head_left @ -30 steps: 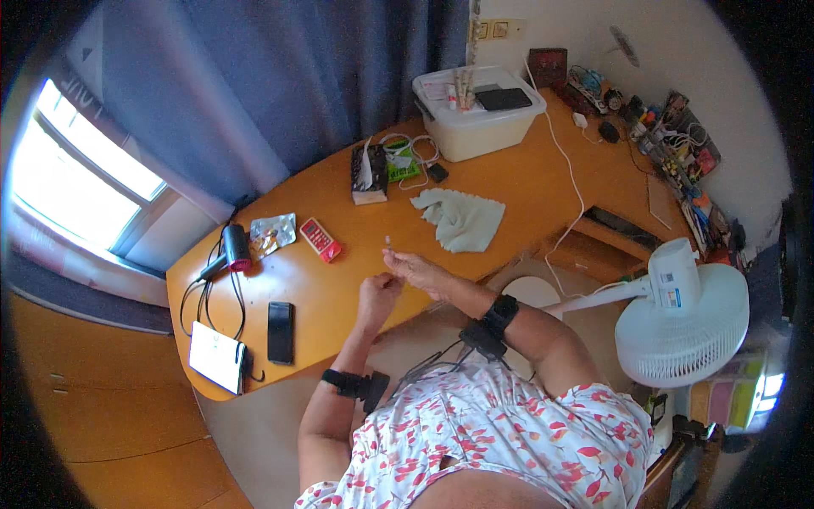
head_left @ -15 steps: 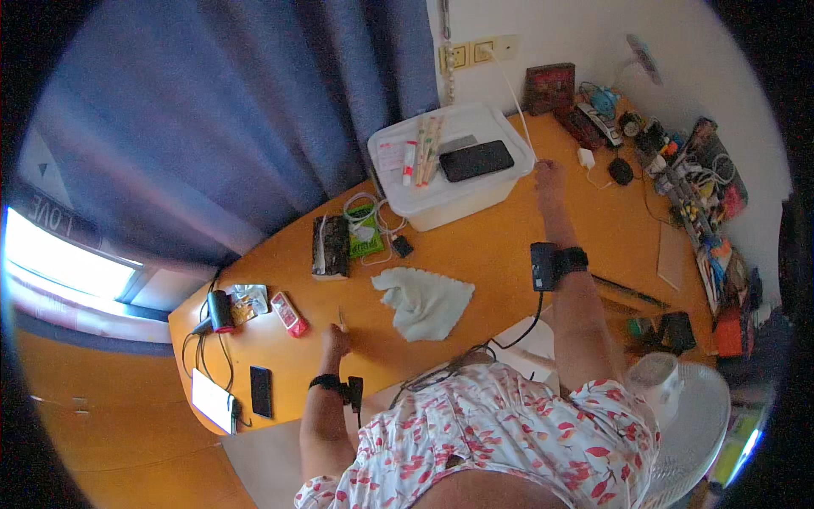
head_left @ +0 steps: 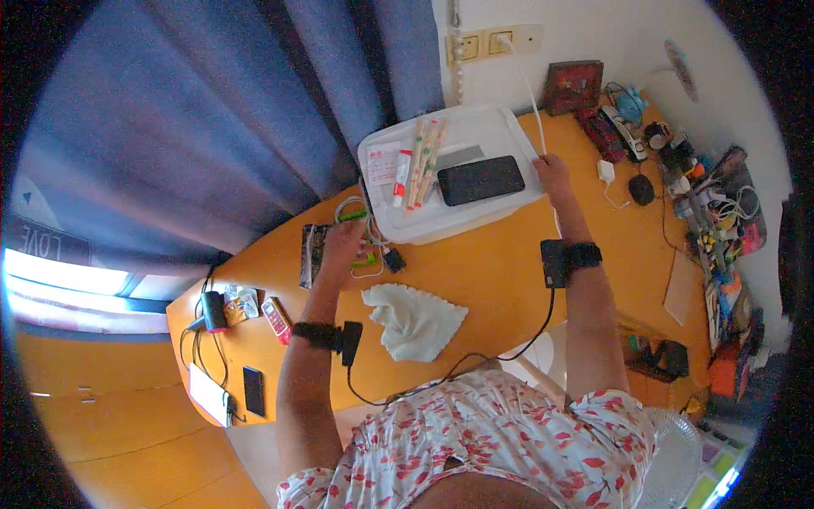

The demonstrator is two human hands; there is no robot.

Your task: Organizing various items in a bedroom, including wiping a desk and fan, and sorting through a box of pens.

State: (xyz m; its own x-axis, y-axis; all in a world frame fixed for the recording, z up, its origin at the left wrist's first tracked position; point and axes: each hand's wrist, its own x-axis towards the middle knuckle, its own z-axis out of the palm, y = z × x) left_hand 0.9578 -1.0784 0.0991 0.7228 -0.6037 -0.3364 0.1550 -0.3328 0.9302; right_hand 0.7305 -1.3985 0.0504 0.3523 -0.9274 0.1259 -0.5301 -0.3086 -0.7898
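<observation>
My right hand is closed around a white charging cable beside the right corner of a lidded plastic tub. The cable runs taut up to a wall socket, and a short length shows below the hand. My left hand is over a green packet, next to a dark patterned pouch and a looped white cable. Its fingers are too blurred to show whether they grip anything. A black plug adapter lies just to its right.
On the tub's lid lie a black phone, wrapped sticks and a red-and-white tube. A white cloth is in front. Farther left are a red-and-white handset and a dark phone. Clutter lines the right side.
My left hand has moved forward from the table's front to the green packet; a small pale-tipped thing at its fingers no longer shows. My right hand stays on the cable by the tub.
</observation>
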